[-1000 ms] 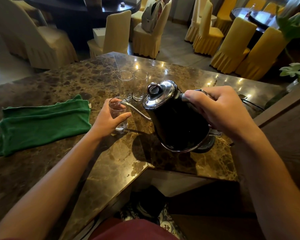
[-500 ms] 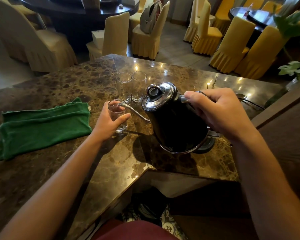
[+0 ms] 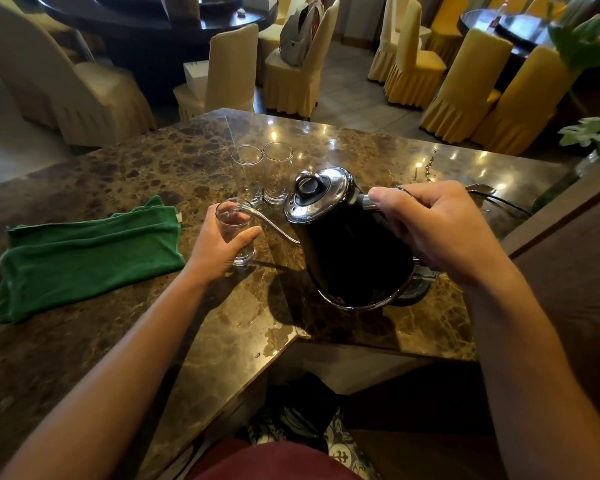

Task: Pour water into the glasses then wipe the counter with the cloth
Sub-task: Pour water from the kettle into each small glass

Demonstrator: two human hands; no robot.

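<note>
Black gooseneck kettle (image 3: 347, 251) tilted to the left above the marble counter (image 3: 118, 168), lifted clear of its base (image 3: 417, 285), handle grasped in the curled fingers of the right hand (image 3: 440, 230). Slender spout (image 3: 267, 221) reaching over the rim of the near glass (image 3: 234, 233), tip just inside the mouth. Near glass standing on the counter, wrapped from the left by thumb and fingers of the left hand (image 3: 219, 247) and so steadied. Water level in it too faint to read; stream not discernible. Two further glasses (image 3: 262, 173) side by side just beyond, touching or nearly so, apparently empty. Green cloth (image 3: 87, 254) folded and lying flat at the left of the counter, well apart from the glasses, untouched. Step in hand, by judgement: pouring into the first of three glasses, hence an early stage of the task. Next move likely to call for levelling the kettle before the glass brims, shifting the spout to the far pair, and steadying each in turn; wiping with the cloth only afterwards. Thin spout favouring a slow, narrow flow; drips on the polished stone a plausible risk.
</note>
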